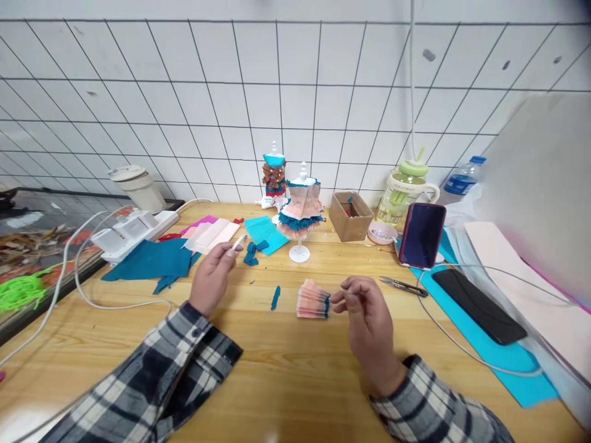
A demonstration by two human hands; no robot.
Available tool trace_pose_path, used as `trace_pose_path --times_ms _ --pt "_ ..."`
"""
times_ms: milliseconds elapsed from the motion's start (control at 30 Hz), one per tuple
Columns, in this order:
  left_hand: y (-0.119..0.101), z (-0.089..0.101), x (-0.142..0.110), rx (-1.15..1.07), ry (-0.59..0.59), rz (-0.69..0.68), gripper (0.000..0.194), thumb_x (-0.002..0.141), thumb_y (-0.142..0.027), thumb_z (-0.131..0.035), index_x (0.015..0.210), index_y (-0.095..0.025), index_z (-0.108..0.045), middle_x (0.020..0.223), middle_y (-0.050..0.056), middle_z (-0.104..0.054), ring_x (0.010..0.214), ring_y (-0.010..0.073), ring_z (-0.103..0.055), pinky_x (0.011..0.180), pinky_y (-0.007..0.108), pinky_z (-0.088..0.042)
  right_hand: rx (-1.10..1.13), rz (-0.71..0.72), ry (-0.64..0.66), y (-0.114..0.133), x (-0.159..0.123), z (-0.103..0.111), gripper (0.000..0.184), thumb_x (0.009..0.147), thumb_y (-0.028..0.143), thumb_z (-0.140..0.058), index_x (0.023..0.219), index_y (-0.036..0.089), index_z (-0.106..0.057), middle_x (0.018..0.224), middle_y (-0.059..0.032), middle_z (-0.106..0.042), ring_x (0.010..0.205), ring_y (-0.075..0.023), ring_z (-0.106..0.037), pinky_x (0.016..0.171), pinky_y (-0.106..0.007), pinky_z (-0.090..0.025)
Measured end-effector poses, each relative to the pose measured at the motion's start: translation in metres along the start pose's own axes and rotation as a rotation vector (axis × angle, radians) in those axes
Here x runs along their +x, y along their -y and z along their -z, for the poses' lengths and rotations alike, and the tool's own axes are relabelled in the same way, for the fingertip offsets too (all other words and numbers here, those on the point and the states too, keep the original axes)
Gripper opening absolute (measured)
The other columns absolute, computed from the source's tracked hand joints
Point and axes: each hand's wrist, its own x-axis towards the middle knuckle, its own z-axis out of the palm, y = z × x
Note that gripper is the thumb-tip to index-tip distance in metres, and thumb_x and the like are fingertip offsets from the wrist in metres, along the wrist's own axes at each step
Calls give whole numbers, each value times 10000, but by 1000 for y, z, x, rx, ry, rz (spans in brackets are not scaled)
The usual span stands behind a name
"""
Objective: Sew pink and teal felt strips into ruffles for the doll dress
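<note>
My left hand is raised over the wooden table, fingers curled round a small white stick-like thing. My right hand pinches the blue edge of a pleated pink paper fan piece that lies on the table in front of me. A small blue scrap lies between the hands. Behind them stands a small mannequin in a pink and blue paper dress, with a second small mannequin further back.
Teal and pink paper sheets lie at the left by a white power strip. At the right are small scissors, a propped phone, a flat phone, a cardboard box and a bottle.
</note>
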Motion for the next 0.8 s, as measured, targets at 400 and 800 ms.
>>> trace_pose_path --times_ms 400,800 --pt "32 -6 8 513 324 -226 373 831 -290 -520 1169 -200 -647 1049 84 -677 970 245 -603 894 396 -470 250 -472 246 -22 18 5 320 833 526 -554 824 219 -465 532 89 -385 450 -88 -322 408 -192 -263" --pt "-42 -59 -57 152 515 -417 233 890 -398 -559 911 -217 -705 905 54 -675 882 198 -570 822 356 -409 -151 -172 360 -10 10 -6 119 833 295 -511 752 209 -524 710 11 -533 672 -148 -484 592 -252 -394"
